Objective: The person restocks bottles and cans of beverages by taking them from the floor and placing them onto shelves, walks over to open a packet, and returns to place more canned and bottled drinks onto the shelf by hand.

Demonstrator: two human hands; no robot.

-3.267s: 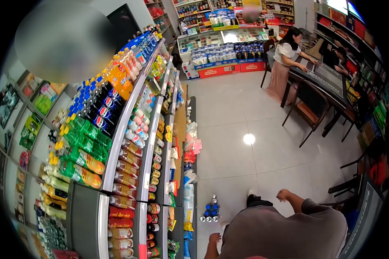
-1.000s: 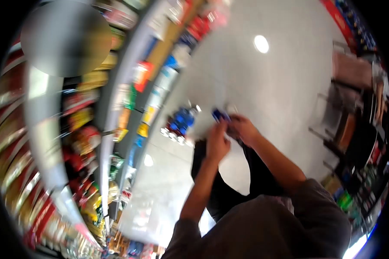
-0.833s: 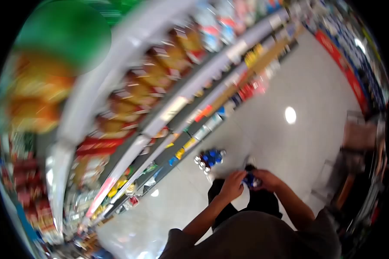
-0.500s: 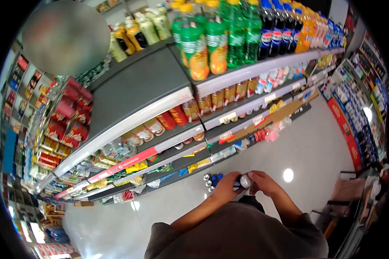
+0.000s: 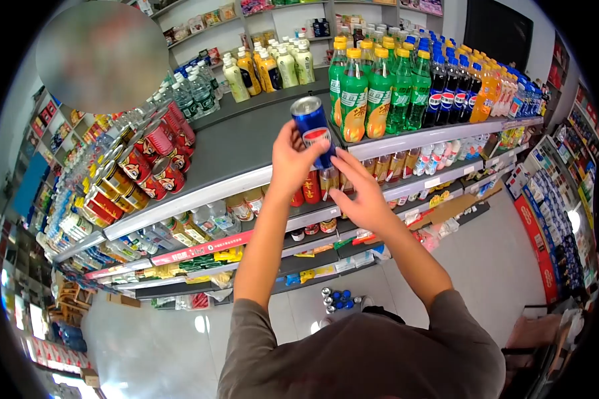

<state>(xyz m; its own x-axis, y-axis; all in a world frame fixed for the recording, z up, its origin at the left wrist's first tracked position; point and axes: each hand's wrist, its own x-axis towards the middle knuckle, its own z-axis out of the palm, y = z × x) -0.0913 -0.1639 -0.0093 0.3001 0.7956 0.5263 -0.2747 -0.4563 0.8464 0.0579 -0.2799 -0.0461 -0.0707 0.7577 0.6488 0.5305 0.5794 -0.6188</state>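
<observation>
A blue can with a Pepsi-like label [image 5: 314, 129] is held upright, slightly tilted, at the front of the dark top shelf [image 5: 236, 143]. My left hand [image 5: 294, 158] is closed round its left side, thumb across the label. My right hand [image 5: 358, 188] is just below and right of the can, fingertips at its lower side, thumb apart from the fingers. Green bottles with yellow caps [image 5: 378, 100] stand to the right of the can. Red cans [image 5: 160, 139] are stacked on the left part of the shelf.
Dark cola bottles [image 5: 449, 93] and orange bottles stand farther right. Pale and yellow bottles [image 5: 267, 70] are at the shelf's back. Several silver and blue cans [image 5: 339, 300] stand on the floor beside my feet. A chair [image 5: 539, 332] is at the lower right.
Both hands have risen from near my body to the top shelf with the can. The view has tilted up towards the shelves. My right hand has opened out beside the can.
</observation>
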